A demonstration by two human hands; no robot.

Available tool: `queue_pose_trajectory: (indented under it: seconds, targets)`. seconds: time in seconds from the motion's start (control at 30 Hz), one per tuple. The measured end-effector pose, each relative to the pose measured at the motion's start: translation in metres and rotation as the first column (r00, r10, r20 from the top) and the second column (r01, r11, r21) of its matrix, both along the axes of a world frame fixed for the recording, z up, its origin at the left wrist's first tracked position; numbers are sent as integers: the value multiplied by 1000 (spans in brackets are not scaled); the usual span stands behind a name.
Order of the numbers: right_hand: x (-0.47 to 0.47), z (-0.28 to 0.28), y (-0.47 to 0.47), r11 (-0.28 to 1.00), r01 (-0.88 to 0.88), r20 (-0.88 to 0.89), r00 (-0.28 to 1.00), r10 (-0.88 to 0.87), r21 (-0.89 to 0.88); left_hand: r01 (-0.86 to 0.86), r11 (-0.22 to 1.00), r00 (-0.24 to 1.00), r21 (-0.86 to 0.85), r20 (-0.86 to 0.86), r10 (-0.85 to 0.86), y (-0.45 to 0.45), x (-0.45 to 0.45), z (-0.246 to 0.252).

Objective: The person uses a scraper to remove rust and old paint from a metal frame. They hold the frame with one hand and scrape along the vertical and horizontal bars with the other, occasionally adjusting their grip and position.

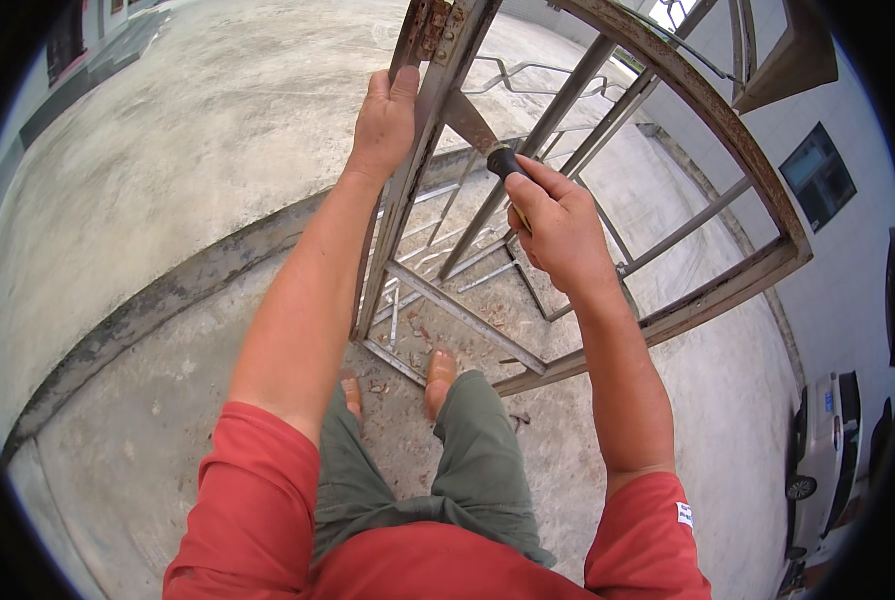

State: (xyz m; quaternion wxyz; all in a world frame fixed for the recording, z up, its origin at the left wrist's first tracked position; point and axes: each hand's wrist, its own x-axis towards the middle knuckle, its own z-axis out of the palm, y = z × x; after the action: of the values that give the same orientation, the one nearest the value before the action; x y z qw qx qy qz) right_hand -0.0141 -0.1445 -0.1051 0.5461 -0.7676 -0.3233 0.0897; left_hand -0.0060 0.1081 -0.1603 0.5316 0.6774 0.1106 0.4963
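A rusty metal frame [404, 202] with crossbars stands upright before me. My left hand [387, 120] grips its near upright, just below a rusted hinge [434, 31]. In my right hand [556, 225] is a putty knife [501, 159] with a black and yellow handle. Its broad blade [468, 124] points up and left, its tip at the inner side of that same upright. Whether the blade edge touches the metal I cannot tell. The frame's curved, rust-stained rail [725, 97] arches to the right.
Reddish flakes [417, 326] lie on the concrete by my feet [440, 375]. A low concrete step [192, 277] runs across the left. Wavy metal grille bars [507, 75] show behind the frame. A white car [826, 442] is parked at the right near a pale wall [807, 315].
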Motion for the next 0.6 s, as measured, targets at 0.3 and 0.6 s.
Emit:
queue_pose_trajectory:
  seconds: [0.3, 0.6]
  targets:
    - [3, 27, -4, 938, 107, 567, 817, 106, -329, -40, 999, 998, -4, -43, 40, -4, -2, 2]
    - [-7, 17, -16, 997, 18, 547, 837, 25, -72, 26, 999, 997, 23, -71, -24, 7, -2, -2]
